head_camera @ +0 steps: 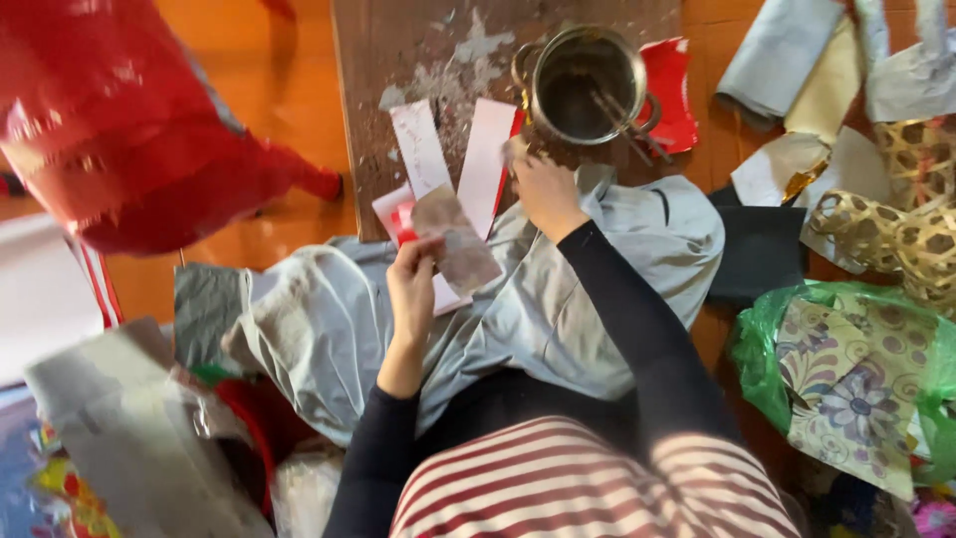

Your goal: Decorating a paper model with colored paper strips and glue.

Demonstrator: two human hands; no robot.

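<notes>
My left hand (411, 281) pinches a stack of paper pieces (450, 237), grey-brown on top with white and red beneath, held over my lap. My right hand (541, 187) reaches forward and rests at the near rim of a metal pot (586, 85) that has a stick-like tool inside. White paper strips (453, 149) lie on a worn brown board (398, 60) between the hands and the pot. A grey cloth (558, 299) covers my legs below both hands.
A red plastic sheet (110, 120) hangs at the upper left. Red paper (669, 95) lies beside the pot. At the right sit paper scraps (797, 70), a woven basket (906, 219) and a green bag of patterned paper (856, 384). Plastic-wrapped clutter (139, 438) fills the lower left.
</notes>
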